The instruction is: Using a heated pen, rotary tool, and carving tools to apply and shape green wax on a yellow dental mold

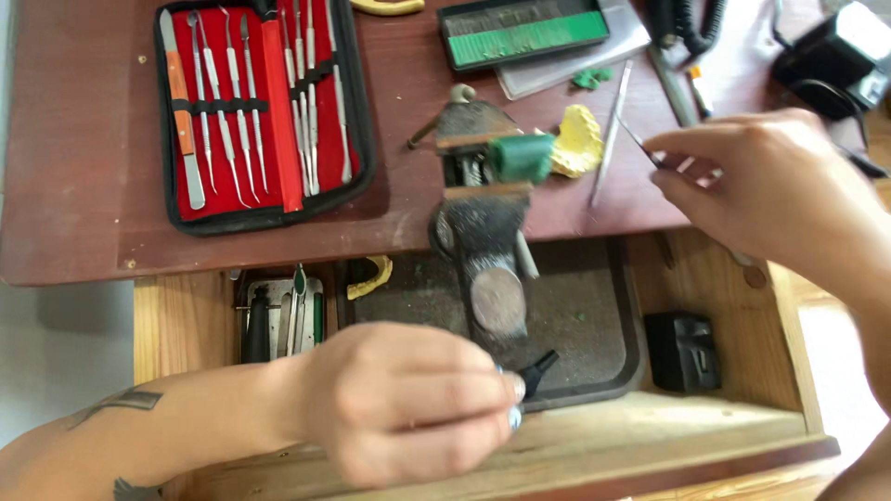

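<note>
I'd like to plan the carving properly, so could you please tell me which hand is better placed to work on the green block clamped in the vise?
Probably the right hand: it holds a thin metal tool beside the green block in the vise. The left hand is low, at the vise's black handle.

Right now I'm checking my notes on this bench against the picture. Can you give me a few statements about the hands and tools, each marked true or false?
1. The left hand pinches the small black handle at the near end of the bench vise. True.
2. The right hand is empty. False: it holds a thin metal tool between its fingertips.
3. A green block sits in the vise. True.
4. The tool case with the red lining is zipped closed. False: it lies open, with its instruments showing.
5. The drawer under the tabletop is pushed in. False: it is pulled out, with a dark tray inside.
</note>
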